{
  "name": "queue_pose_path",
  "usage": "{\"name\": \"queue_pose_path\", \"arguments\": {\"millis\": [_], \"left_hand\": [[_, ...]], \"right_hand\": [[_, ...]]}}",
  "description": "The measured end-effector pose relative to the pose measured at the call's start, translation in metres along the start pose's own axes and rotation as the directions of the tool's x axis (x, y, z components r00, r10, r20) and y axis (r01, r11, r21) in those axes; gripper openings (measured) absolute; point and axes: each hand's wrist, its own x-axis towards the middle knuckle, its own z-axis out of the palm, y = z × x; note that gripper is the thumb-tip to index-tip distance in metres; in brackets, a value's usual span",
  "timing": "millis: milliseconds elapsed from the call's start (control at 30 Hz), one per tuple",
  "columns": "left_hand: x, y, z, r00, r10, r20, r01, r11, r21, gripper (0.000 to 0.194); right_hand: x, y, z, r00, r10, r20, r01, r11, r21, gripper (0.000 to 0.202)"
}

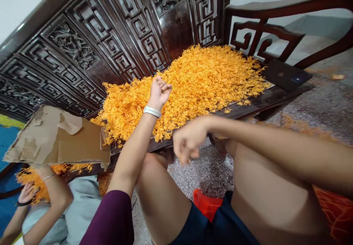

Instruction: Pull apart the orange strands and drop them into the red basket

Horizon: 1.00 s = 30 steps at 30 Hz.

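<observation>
A long heap of small, curly orange strand pieces [209,79] covers the seat of a dark carved wooden bench [253,107]. My left hand [160,90], with a pale band on its wrist, is over the left-middle part of the heap. Its fingers are curled closed, and whatever they hold, if anything, is hidden. My right hand [190,140] hangs in front of the bench's front edge, above my knees and apart from the heap. Its fingers point down and are smeared by motion, so their grip is unclear.
A torn cardboard piece [52,138] stands at the left, beside another person's hand [27,193] and more orange pieces. A dark tablet or phone [286,74] lies at the bench's right end. Something red [205,202] is between my legs, and a red container [335,212] with orange strands is lower right.
</observation>
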Motion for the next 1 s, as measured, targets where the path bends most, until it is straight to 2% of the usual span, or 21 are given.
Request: {"name": "queue_pose_path", "arguments": {"millis": [33, 67, 100, 133, 167, 200, 233, 267, 300, 400, 433, 500, 533, 633, 700, 733, 767, 800, 833, 933, 1000], "left_hand": [[0.003, 0.006, -0.005, 0.999, 0.030, -0.010, -0.030, 1.000, 0.008, 0.031], [0.004, 0.012, -0.011, 0.998, 0.061, -0.017, -0.060, 0.998, 0.032, 0.030], [0.005, 0.016, -0.016, 0.996, 0.086, -0.013, -0.085, 0.994, 0.066, 0.029], [0.004, 0.019, -0.021, 0.995, 0.102, 0.001, -0.102, 0.989, 0.104, 0.026], [0.003, 0.020, -0.025, 0.993, 0.116, 0.017, -0.117, 0.983, 0.143, 0.023], [0.001, 0.019, -0.028, 0.991, 0.132, 0.036, -0.137, 0.973, 0.185, 0.020], [0.000, 0.017, -0.030, 0.986, 0.160, 0.056, -0.169, 0.957, 0.235, 0.018], [-0.002, 0.013, -0.032, 0.977, 0.197, 0.082, -0.212, 0.930, 0.299, 0.016], [-0.004, 0.010, -0.032, 0.964, 0.238, 0.115, -0.264, 0.889, 0.374, 0.014], [-0.010, -0.003, -0.033, 0.907, 0.321, 0.272, -0.421, 0.688, 0.591, 0.013], [-0.013, -0.006, -0.034, 0.884, 0.326, 0.336, -0.468, 0.611, 0.638, 0.015], [-0.021, -0.012, -0.037, 0.826, 0.315, 0.467, -0.563, 0.442, 0.698, 0.022], [-0.026, -0.015, -0.039, 0.791, 0.298, 0.535, -0.612, 0.338, 0.715, 0.025], [-0.040, -0.022, -0.046, 0.705, 0.210, 0.677, -0.691, -0.011, 0.723, 0.028], [-0.045, -0.026, -0.049, 0.719, 0.176, 0.673, -0.655, -0.153, 0.740, 0.028], [-0.047, -0.027, -0.050, 0.741, 0.172, 0.650, -0.629, -0.162, 0.760, 0.029], [-0.047, -0.028, -0.050, 0.764, 0.173, 0.621, -0.609, -0.121, 0.784, 0.030], [-0.046, -0.027, -0.051, 0.791, 0.170, 0.587, -0.592, -0.026, 0.806, 0.029], [-0.045, -0.026, -0.051, 0.824, 0.163, 0.543, -0.563, 0.119, 0.818, 0.027], [-0.041, -0.015, -0.050, 0.936, 0.084, 0.343, -0.317, 0.629, 0.710, 0.032], [-0.039, -0.007, -0.048, 0.967, 0.010, 0.254, -0.159, 0.804, 0.573, 0.030]], "right_hand": [[0.004, -0.007, 0.010, 0.979, 0.042, 0.198, -0.041, 0.999, -0.006, 0.034], [0.004, -0.012, 0.016, 0.962, 0.024, 0.273, -0.028, 1.000, 0.012, 0.034], [0.002, -0.017, 0.018, 0.974, -0.062, 0.219, 0.048, 0.997, 0.068, 0.036], [-0.002, -0.020, 0.016, 0.980, -0.195, 0.037, 0.187, 0.971, 0.150, 0.039], [-0.009, -0.022, 0.009, 0.915, -0.321, -0.244, 0.374, 0.901, 0.220, 0.043], [-0.016, -0.021, -0.001, 0.758, -0.367, -0.540, 0.557, 0.794, 0.242, 0.046], [-0.022, -0.019, -0.012, 0.567, -0.315, -0.761, 0.689, 0.688, 0.228, 0.049], [-0.027, -0.014, -0.024, 0.412, -0.206, -0.888, 0.760, 0.615, 0.210, 0.051], [-0.031, -0.008, -0.035, 0.317, -0.080, -0.945, 0.780, 0.588, 0.212, 0.052], [-0.035, 0.014, -0.057, 0.184, 0.195, -0.963, 0.655, 0.707, 0.269, 0.043], [-0.035, 0.021, -0.060, 0.125, 0.217, -0.968, 0.595, 0.765, 0.248, 0.037], [-0.035, 0.031, -0.063, 0.020, 0.136, -0.991, 0.471, 0.873, 0.129, 0.027], [-0.036, 0.034, -0.064, 0.009, 0.058, -0.998, 0.414, 0.909, 0.056, 0.025], [-0.036, 0.039, -0.067, 0.059, -0.163, -0.985, 0.303, 0.943, -0.137, 0.025], [-0.034, 0.040, -0.070, 0.041, -0.257, -0.965, 0.272, 0.933, -0.237, 0.024], [-0.032, 0.040, -0.071, 0.016, -0.293, -0.956, 0.257, 0.925, -0.279, 0.022], [-0.029, 0.040, -0.072, -0.002, -0.324, -0.946, 0.238, 0.919, -0.315, 0.020], [-0.027, 0.040, -0.073, -0.005, -0.350, -0.937, 0.217, 0.914, -0.343, 0.017], [-0.024, 0.039, -0.073, 0.010, -0.376, -0.927, 0.191, 0.910, -0.367, 0.015], [-0.020, 0.036, -0.071, 0.097, -0.439, -0.893, 0.092, 0.898, -0.431, 0.010], [-0.018, 0.032, -0.069, 0.169, -0.464, -0.869, 0.027, 0.884, -0.467, 0.011]]}}
